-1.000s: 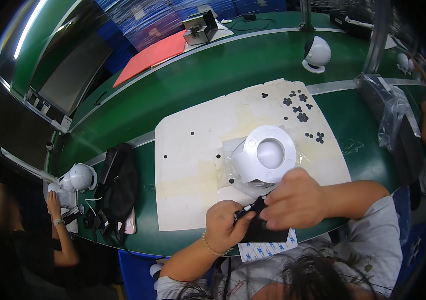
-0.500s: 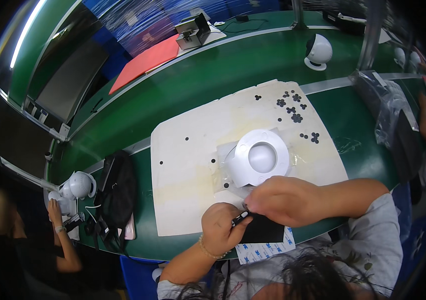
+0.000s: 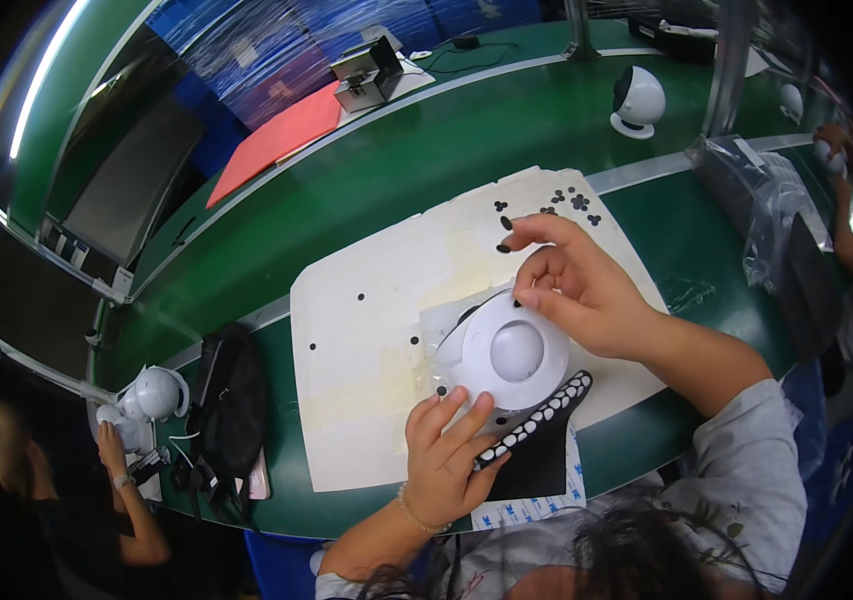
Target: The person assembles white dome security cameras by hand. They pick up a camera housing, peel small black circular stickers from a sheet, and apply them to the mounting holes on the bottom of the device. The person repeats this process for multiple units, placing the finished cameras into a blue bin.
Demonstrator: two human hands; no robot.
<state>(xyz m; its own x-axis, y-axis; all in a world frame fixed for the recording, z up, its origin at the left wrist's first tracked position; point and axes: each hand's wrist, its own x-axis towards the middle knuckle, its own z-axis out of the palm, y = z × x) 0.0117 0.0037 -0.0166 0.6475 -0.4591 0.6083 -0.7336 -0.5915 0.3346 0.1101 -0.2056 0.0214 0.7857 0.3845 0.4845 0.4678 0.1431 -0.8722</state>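
1. The white ring-shaped housing [image 3: 515,395] lies at the near right of the pale cardboard sheet [image 3: 347,400], over clear plastic wrap [image 3: 432,322]. Its round opening faces up; a broader side of it extends leftward under the ring.
2. The left hand [image 3: 449,450] rests fingertips on the housing's near rim and grasps the lower end of a black strip with white spots [image 3: 534,422] by the thumb.
3. That strip's long axis slants from the left hand up and rightward, passing just beside the housing's near right edge.
4. The right hand [image 3: 577,295] is partly opened: index and middle fingers reach leftward, a black disc [image 3: 506,223] at each tip. Its thumb meets the housing's far rim beside another black disc [image 3: 518,303]; whether it pinches that disc, I cannot tell.
5. More black discs [image 3: 580,202] lie clustered on the cardboard's far right.
6. Below the strip, a black sheet [image 3: 522,468] overlaps white backing paper [image 3: 575,485] with repeated blue lettering. Small marks on the housing are too faint to read.
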